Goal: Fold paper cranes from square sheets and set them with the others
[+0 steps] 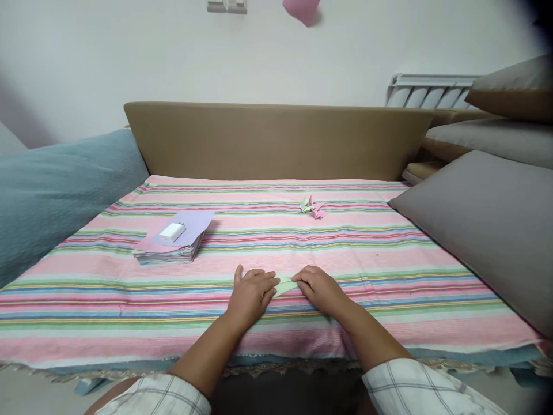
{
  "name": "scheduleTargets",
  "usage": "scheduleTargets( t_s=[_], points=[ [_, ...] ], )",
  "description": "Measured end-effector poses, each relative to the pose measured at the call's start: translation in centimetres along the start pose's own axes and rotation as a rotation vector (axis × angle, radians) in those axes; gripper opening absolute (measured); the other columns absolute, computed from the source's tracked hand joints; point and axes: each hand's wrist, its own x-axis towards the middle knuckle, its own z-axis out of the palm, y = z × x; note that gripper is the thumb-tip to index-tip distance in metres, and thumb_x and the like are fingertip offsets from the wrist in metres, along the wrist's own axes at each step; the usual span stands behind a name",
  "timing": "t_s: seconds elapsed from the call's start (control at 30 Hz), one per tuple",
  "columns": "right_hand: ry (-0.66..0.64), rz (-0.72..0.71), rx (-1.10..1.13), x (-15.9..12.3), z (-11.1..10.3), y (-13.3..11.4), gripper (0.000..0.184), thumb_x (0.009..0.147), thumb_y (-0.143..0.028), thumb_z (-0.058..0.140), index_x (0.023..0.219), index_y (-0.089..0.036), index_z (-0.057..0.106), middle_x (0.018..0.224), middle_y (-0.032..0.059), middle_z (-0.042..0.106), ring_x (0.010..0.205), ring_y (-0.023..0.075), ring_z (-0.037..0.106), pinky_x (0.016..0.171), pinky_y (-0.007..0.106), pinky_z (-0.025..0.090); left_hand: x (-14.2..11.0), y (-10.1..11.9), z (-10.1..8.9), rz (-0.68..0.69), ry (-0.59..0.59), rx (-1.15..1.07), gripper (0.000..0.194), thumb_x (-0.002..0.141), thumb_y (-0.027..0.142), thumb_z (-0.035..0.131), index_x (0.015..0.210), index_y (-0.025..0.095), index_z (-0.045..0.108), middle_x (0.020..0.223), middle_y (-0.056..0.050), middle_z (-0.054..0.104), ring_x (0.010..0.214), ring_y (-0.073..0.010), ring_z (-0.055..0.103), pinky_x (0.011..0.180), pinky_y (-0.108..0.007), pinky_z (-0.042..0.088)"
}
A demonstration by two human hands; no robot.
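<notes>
A small folded piece of pale green paper (285, 285) lies low over the striped cloth, between my two hands. My left hand (251, 295) has its thumb and forefinger closed on the paper's left end, its outer fingers spread over the cloth. At the other end, my right hand (320, 289) pinches the paper's tip, with the fingers curled. Both hands partly cover the paper, so its full shape is hidden. Beyond them sit small folded paper figures, a green one (306, 204) touching a pink one (318, 211).
Left of my hands, a stack of coloured paper (169, 257) bears a white charger plug (172, 231). Striped cloth (242, 225) covers the bed-like surface. Grey cushions (479, 225) line the right, a blue padded side (64, 190) the left, and a brown backboard (276, 141) the far edge.
</notes>
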Motion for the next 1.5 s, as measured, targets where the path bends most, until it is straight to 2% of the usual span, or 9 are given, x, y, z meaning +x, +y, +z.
scheduleTargets(
  t_s=[0.13, 0.27, 0.47, 0.67, 0.87, 1.1, 1.2, 1.33, 1.5],
  points=[
    [0.008, -0.042, -0.057, -0.2, 0.0, -0.1, 0.022, 0.087, -0.019, 0.046, 0.097, -0.02, 0.066, 0.088, 0.0062, 0.062, 0.087, 0.018, 0.055, 0.08, 0.032, 0.045, -0.3, 0.1, 0.3, 0.067, 0.064, 0.074, 0.033, 0.085, 0.022, 0.052, 0.113, 0.037, 0.058, 0.12, -0.002, 0.061, 0.112, -0.0273, 0.051, 0.101, -0.067, 0.006],
    [0.003, -0.063, -0.109, -0.2, -0.1, -0.4, 0.023, 0.088, -0.02, 0.045, 0.096, -0.02, 0.066, 0.085, 0.0061, 0.061, 0.084, 0.0176, 0.054, 0.078, 0.032, 0.045, -0.3, 0.3, 0.6, 0.203, 0.066, 0.16, 0.051, 0.084, 0.009, 0.046, 0.127, 0.035, 0.045, 0.129, -0.004, 0.053, 0.126, -0.028, 0.038, 0.103, -0.066, 0.0],
    [-0.003, -0.063, -0.123, -0.2, 0.1, -0.4, 0.024, 0.088, -0.019, 0.044, 0.097, -0.02, 0.066, 0.085, 0.0066, 0.061, 0.085, 0.0179, 0.054, 0.078, 0.032, 0.045, 0.1, 0.0, 1.1, 0.37, -0.024, 0.206, 0.038, 0.089, 0.017, 0.044, 0.124, 0.03, 0.05, 0.127, -0.003, 0.055, 0.123, -0.0232, 0.044, 0.109, -0.055, 0.014],
    [0.012, 0.004, -0.009, -0.2, -0.2, -0.4, 0.021, 0.086, -0.019, 0.047, 0.095, -0.02, 0.066, 0.088, 0.0057, 0.063, 0.086, 0.0174, 0.056, 0.079, 0.031, 0.045, 0.3, -0.4, 1.2, 0.342, -0.063, 0.186, 0.033, 0.09, 0.017, 0.044, 0.118, 0.03, 0.055, 0.125, -0.002, 0.057, 0.117, -0.0205, 0.05, 0.106, -0.049, 0.025],
    [0.005, 0.072, 0.034, -0.2, -0.4, -0.6, 0.018, 0.08, -0.025, 0.057, 0.095, -0.02, 0.066, 0.09, 0.0051, 0.064, 0.087, 0.0182, 0.057, 0.079, 0.031, 0.044, 0.4, -0.6, 1.1, 0.299, -0.08, 0.127, 0.034, 0.088, 0.017, 0.047, 0.117, 0.032, 0.055, 0.131, 0.001, 0.052, 0.114, -0.0205, 0.05, 0.092, -0.038, 0.04],
    [0.019, 0.063, -0.024, -0.3, 0.1, -0.5, 0.019, 0.083, -0.025, 0.055, 0.096, -0.021, 0.068, 0.088, 0.0056, 0.064, 0.087, 0.0181, 0.056, 0.079, 0.031, 0.045, 0.4, 0.2, 0.2, 0.275, -0.093, 0.062, 0.044, 0.086, 0.012, 0.045, 0.125, 0.034, 0.047, 0.133, 0.004, 0.05, 0.109, -0.0209, 0.048, 0.089, -0.038, 0.039],
    [0.017, 0.059, -0.036, -0.3, 0.1, -0.5, 0.019, 0.084, -0.025, 0.055, 0.096, -0.02, 0.068, 0.087, 0.0058, 0.064, 0.086, 0.018, 0.056, 0.079, 0.031, 0.045, 0.3, 0.6, -0.2, 0.292, -0.107, 0.085, 0.044, 0.089, 0.02, 0.042, 0.131, 0.032, 0.041, 0.133, 0.002, 0.05, 0.108, -0.0224, 0.047, 0.088, -0.04, 0.038],
    [0.007, 0.067, -0.009, -0.3, -0.2, -0.4, 0.017, 0.083, -0.024, 0.055, 0.093, -0.021, 0.068, 0.086, 0.005, 0.064, 0.085, 0.0174, 0.057, 0.078, 0.03, 0.044, 0.2, 0.8, -0.3, 0.294, -0.113, 0.126, 0.04, 0.089, 0.032, 0.043, 0.129, 0.028, 0.044, 0.132, -0.001, 0.051, 0.109, -0.0247, 0.046, 0.089, -0.042, 0.036],
    [0.003, 0.118, 0.032, -0.3, -0.7, -0.4, 0.012, 0.081, -0.021, 0.056, 0.083, -0.021, 0.068, 0.082, 0.0037, 0.062, 0.081, 0.0164, 0.056, 0.073, 0.028, 0.044, 0.1, 0.6, 0.0, 0.297, -0.108, 0.146, 0.038, 0.089, 0.034, 0.044, 0.127, 0.029, 0.046, 0.132, -0.001, 0.051, 0.109, -0.0248, 0.046, 0.088, -0.042, 0.036]
  ],
)
